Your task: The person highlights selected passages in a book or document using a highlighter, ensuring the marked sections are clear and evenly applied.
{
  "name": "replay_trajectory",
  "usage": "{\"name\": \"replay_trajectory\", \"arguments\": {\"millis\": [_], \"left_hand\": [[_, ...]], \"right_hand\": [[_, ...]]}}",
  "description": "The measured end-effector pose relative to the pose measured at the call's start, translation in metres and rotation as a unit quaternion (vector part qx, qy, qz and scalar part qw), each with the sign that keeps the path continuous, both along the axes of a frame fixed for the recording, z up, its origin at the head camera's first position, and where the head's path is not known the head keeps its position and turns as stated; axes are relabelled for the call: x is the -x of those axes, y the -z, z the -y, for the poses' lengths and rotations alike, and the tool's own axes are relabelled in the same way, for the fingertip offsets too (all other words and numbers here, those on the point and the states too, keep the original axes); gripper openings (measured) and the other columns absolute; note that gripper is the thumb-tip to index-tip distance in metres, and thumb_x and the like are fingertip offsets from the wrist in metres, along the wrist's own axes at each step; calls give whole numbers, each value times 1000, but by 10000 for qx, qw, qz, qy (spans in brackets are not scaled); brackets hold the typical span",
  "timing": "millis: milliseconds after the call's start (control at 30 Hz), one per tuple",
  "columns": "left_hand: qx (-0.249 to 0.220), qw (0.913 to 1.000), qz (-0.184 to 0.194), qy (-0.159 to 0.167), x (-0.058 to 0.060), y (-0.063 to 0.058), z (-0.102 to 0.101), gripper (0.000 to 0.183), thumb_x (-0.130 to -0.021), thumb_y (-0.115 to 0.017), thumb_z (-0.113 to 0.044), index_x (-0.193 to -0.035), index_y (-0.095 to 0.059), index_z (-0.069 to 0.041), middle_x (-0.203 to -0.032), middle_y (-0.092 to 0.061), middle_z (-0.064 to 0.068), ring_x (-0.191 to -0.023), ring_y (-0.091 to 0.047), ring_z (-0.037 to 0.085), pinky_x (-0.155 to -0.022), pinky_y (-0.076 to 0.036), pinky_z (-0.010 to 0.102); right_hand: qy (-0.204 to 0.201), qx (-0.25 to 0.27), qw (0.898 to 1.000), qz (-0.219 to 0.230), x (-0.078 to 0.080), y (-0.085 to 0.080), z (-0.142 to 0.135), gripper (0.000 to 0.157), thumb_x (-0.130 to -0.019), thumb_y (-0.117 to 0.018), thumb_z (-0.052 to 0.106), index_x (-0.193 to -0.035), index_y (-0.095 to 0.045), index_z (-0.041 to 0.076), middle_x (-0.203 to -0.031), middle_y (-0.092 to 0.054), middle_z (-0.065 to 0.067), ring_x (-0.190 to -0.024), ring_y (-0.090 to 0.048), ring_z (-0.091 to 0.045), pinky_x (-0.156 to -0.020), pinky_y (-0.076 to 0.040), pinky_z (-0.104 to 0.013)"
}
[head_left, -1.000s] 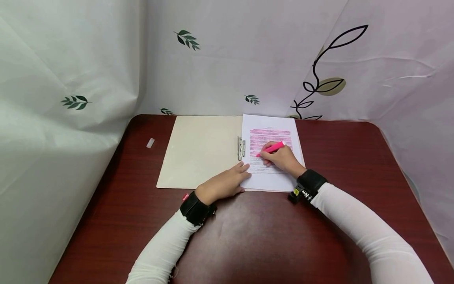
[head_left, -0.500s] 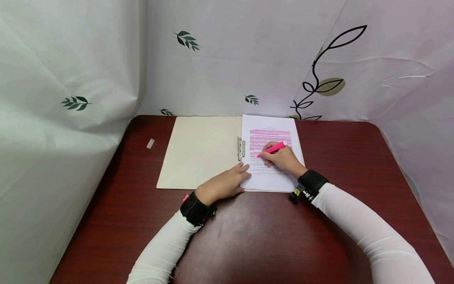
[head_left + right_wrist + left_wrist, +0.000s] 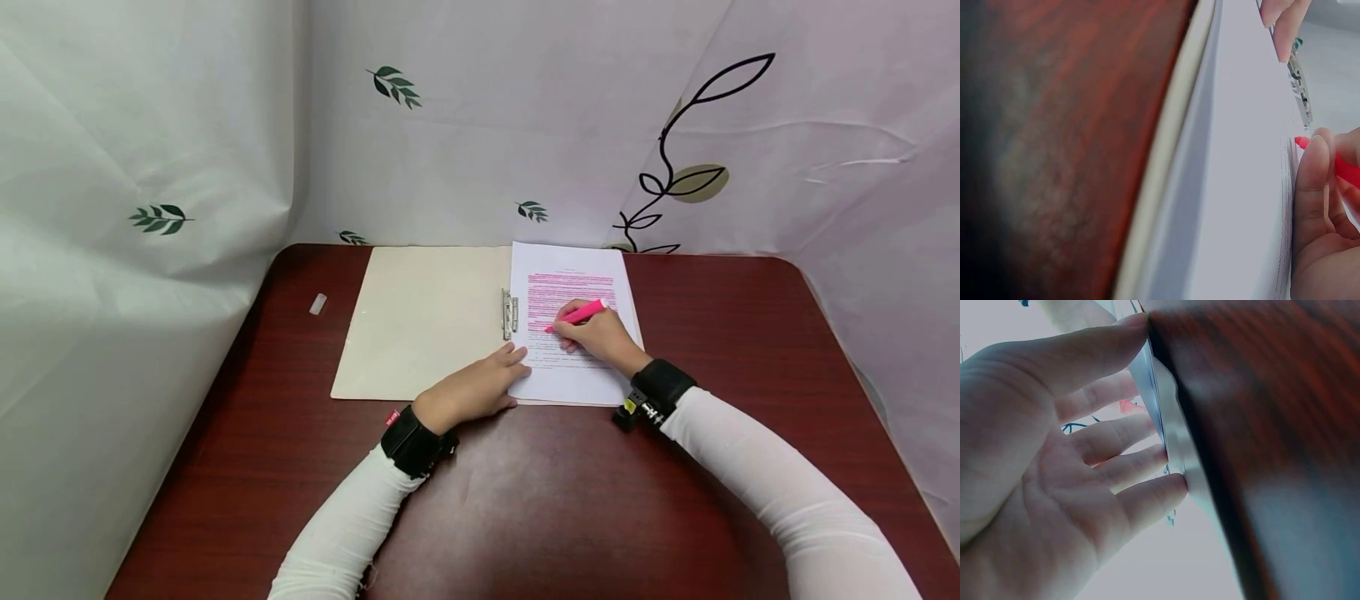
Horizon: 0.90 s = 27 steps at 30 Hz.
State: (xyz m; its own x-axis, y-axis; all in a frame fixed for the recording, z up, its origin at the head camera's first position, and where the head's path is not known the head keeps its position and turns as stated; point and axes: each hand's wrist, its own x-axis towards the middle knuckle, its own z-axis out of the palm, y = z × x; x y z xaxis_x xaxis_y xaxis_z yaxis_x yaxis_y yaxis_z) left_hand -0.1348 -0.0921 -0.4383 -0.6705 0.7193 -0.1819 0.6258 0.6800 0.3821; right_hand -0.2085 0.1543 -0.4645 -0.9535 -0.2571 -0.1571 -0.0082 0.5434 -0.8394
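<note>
A pink highlighter (image 3: 585, 312) is pinched in my right hand (image 3: 603, 337), its tip low over the printed sheet (image 3: 570, 383) beside the end of the pink-marked lines. The right wrist view shows the red-pink tip (image 3: 1300, 142) close to the paper, past my thumb. Upper lines of the text are covered in pink; the lower ones are plain. The sheet lies on the right side of an open cream folder (image 3: 427, 325) with a metal clip (image 3: 510, 314) at its fold. My left hand (image 3: 476, 386) rests with its fingertips on the sheet's lower left edge, fingers fairly straight in the left wrist view.
A small whitish piece (image 3: 318, 303) lies on the dark red-brown table (image 3: 570, 500), left of the folder. White cloth (image 3: 465, 125) with leaf prints hangs behind the table and along its sides.
Over the last second my right hand has slid slightly to the right with the highlighter along a text line. The left hand and the folder stay where they were.
</note>
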Motion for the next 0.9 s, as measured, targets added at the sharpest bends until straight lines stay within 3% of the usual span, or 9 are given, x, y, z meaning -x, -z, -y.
{"name": "replay_trajectory", "arguments": {"millis": [900], "left_hand": [[55,10000,45,-40,0,-1,-1,49,-98,-72,-18,-143,-58,-4,-162,-41,19,-155,-32,37,-123,-34,42]], "right_hand": [[68,11,10000,-43,0,3,-10,20,-94,-75,26,-100,-69,8,-69,-71,-5,-59,-68,-12,-61,-55,-22]]}}
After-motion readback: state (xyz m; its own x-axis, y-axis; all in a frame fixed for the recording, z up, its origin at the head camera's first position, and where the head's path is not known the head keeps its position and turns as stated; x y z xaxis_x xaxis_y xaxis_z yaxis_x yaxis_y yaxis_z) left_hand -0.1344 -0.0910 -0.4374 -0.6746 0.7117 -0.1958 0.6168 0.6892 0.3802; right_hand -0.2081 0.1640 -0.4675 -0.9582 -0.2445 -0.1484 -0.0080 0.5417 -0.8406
